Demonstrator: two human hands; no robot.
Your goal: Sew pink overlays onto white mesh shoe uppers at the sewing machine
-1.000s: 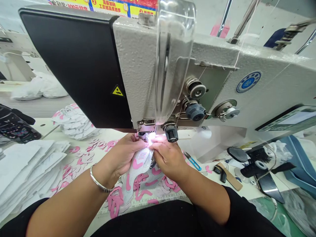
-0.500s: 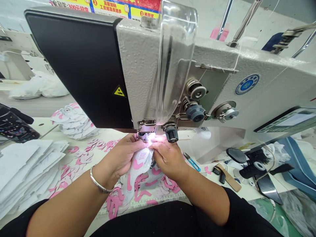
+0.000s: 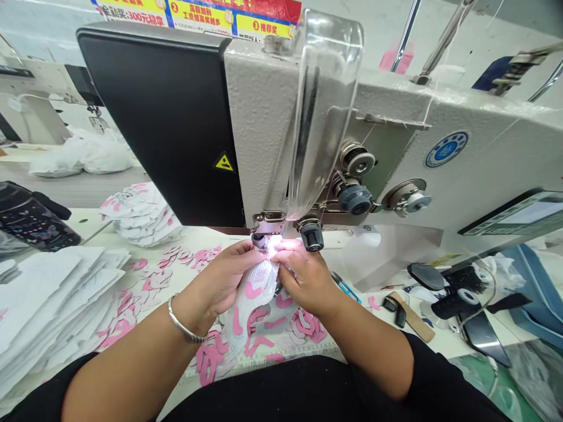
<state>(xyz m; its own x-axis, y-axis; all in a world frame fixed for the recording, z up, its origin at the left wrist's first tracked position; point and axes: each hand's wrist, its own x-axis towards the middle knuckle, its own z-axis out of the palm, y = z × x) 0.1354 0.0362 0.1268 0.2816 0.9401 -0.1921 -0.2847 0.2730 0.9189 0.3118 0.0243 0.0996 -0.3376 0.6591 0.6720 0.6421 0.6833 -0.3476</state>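
The fingertips [image 3: 251, 249] of the left hand [image 3: 219, 280] and the fingertips [image 3: 282, 246] of the right hand [image 3: 305, 278] are clamping the front end of a white mesh panel [image 3: 255, 293] bearing pink shapes, the two hands almost touching each other just below the presser foot [image 3: 263, 224] of a sewing machine [image 3: 264, 117], where a small lamp is shining on the fabric. The panel is lying near the middle of the table's [image 3: 88, 225] front edge, its lower end resting over scattered pink cut pieces [image 3: 153, 275], with a ruler [image 3: 264, 360] running along that edge. A metal bangle [image 3: 187, 324] is circling the left wrist. Blue-handled snips [image 3: 345, 287] are lying just beside the right hand, and a wooden strip [image 3: 411, 316] is lying farther right. Toward the table's left edge, a stack of white panels [image 3: 48, 310] is lying flat, while a looser pile of panels [image 3: 141, 214] is sitting near the back edge, and a patterned black case [image 3: 33, 225] is lying at the back left corner.
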